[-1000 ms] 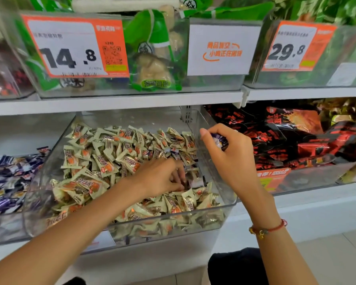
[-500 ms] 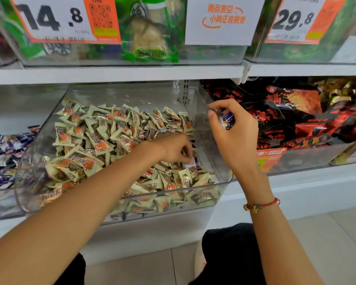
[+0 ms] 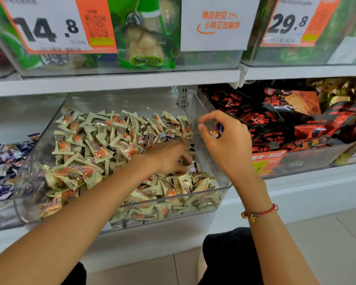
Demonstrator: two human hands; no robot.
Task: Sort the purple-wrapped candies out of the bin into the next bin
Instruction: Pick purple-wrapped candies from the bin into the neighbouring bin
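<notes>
A clear plastic bin [image 3: 218, 190] on the lower shelf holds a heap of cream-and-orange wrapped candies [image 3: 95, 147] with a few purple wrappers mixed in. My left hand [image 3: 169, 157] is down in the heap at its right side, fingers pinched on a purple-wrapped candy [image 3: 193, 167]. My right hand [image 3: 228, 145] hovers over the bin's right wall, curled around another purple-wrapped candy [image 3: 216, 129]. The bin to the left [image 3: 0, 210] holds purple-wrapped candies [image 3: 2, 161].
To the right, a bin of black-and-red snack packets [image 3: 286, 120]. The upper shelf [image 3: 115, 81] carries bins with price tags and green packets close above my hands. My dark-clothed knees and a tiled floor [image 3: 327, 233] lie below.
The view has tilted down a little. My left hand has stayed in the heap, closing on a purple candy. My right hand keeps its candy and has shifted slightly right and up.
</notes>
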